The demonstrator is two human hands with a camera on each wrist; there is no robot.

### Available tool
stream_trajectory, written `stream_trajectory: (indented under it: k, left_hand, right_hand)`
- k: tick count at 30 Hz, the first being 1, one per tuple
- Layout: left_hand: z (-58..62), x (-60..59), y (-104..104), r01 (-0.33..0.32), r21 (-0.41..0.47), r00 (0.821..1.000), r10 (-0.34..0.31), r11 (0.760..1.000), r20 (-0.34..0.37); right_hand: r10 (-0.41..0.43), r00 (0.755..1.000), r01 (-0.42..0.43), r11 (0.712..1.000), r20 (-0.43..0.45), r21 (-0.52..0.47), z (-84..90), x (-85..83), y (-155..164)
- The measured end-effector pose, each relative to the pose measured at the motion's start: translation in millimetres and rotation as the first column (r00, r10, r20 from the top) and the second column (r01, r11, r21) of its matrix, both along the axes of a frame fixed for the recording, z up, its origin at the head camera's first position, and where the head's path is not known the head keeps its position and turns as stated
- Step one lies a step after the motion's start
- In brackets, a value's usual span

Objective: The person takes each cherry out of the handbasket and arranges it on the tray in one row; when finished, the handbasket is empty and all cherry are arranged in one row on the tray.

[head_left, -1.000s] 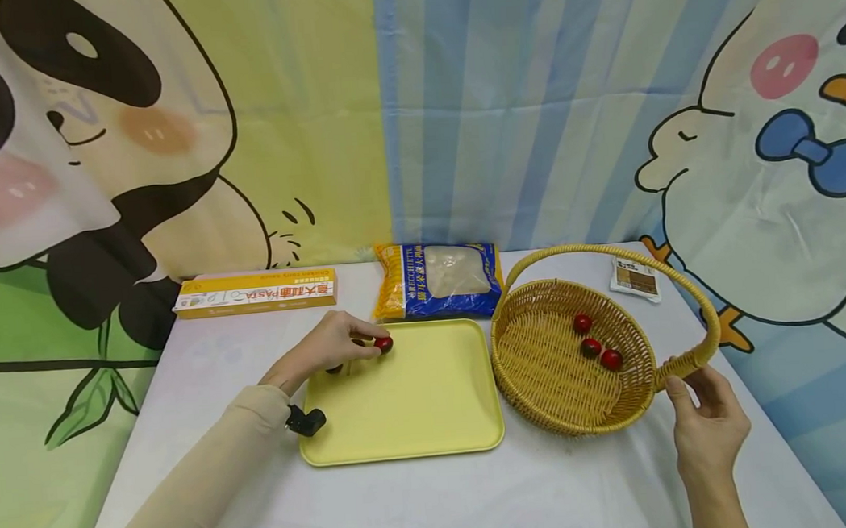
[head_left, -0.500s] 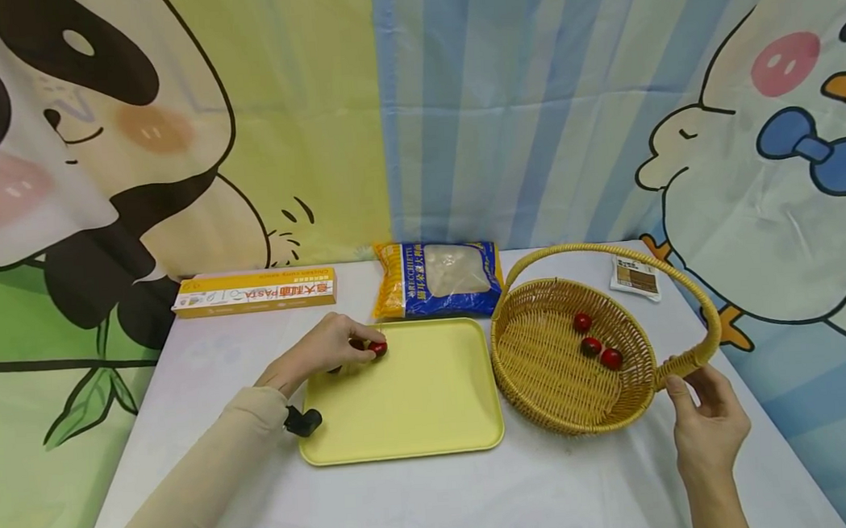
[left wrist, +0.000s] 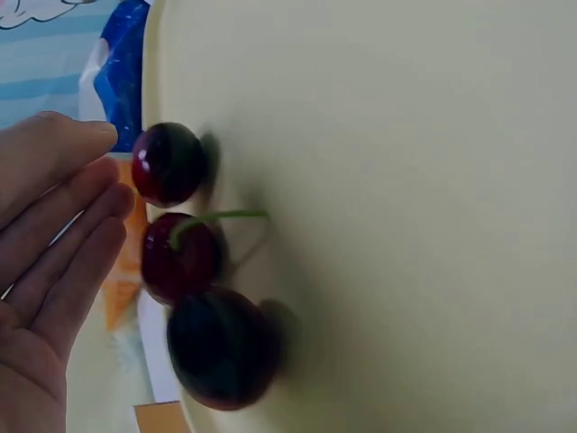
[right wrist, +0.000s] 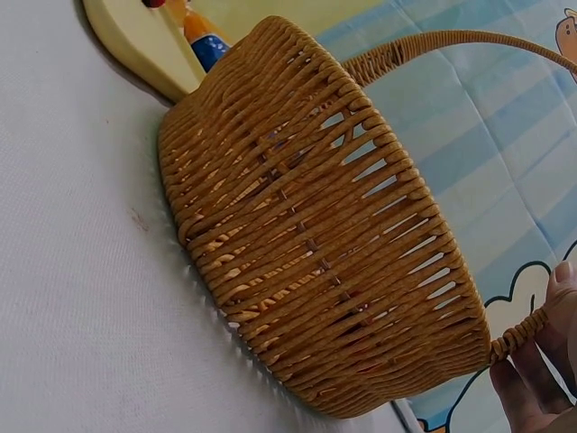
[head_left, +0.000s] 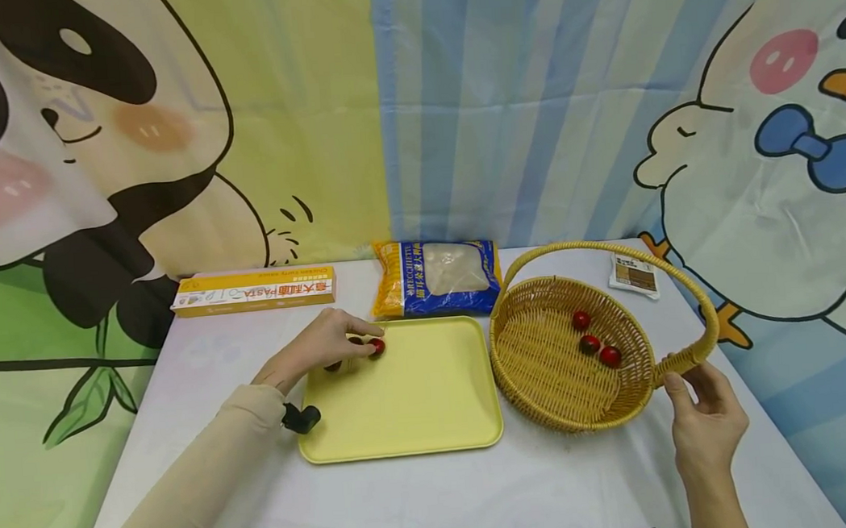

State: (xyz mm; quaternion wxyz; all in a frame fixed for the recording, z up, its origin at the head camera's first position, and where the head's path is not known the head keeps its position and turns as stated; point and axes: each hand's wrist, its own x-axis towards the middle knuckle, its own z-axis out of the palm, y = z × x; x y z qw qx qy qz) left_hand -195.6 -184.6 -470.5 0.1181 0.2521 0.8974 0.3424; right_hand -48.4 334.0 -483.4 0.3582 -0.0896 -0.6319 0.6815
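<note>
In the left wrist view, three dark red cherries lie in a row along the edge of the pale yellow tray (head_left: 432,409). The end cherry (left wrist: 169,164) is nearest the fingertips, the middle cherry (left wrist: 182,257) has a green stem, and the large dark cherry (left wrist: 224,348) comes last. My left hand (head_left: 326,340) is over the tray's back left corner, its fingers extended and a small gap from the end cherry. My right hand (head_left: 709,420) grips the handle base of the wicker basket (head_left: 538,370). Three cherries (head_left: 589,345) lie inside the basket.
Behind the tray lies a blue and yellow pasta bag (head_left: 438,279). A pasta box (head_left: 253,291) is at the back left of the white table (head_left: 409,507). Beyond the basket lies a small sachet (head_left: 634,274). Printed curtains (head_left: 515,105) hang behind the table.
The end cherry has shifted slightly left, towards the others, with my left hand, whose fingers now stand apart from it. My right hand and the basket have stayed in place.
</note>
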Motion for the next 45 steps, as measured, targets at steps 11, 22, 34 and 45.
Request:
stream_trajectory:
  k: [11,22,34,45]
  left_hand:
    - [24.0,-2.5,48.3,0.000,0.182,0.999,-0.008,0.983,0.042]
    - [36.7,-7.2,114.6,-0.025,0.440,0.972,-0.081,0.898,0.221]
    - [48.8,-9.3,173.9,0.022,0.490,0.959,-0.157,0.871,0.235]
    - [52.1,-0.7,229.3,0.089,0.553,0.938,-0.256,0.828,0.233]
  right_hand:
    - [-0.002,1.000,0.003,1.000,-0.012,0.009,0.6,-1.5,0.2]
    - [-0.006,1.000,0.005,1.000,0.025,0.019,-0.6,-1.6,-0.6]
    - [-0.020,0.999,0.018,0.999,0.042,0.041,-0.4,-1.4,0.0]
    - [0.010,1.000,-0.009,1.000,-0.017,0.026,-1.6,-0.4,0.7]
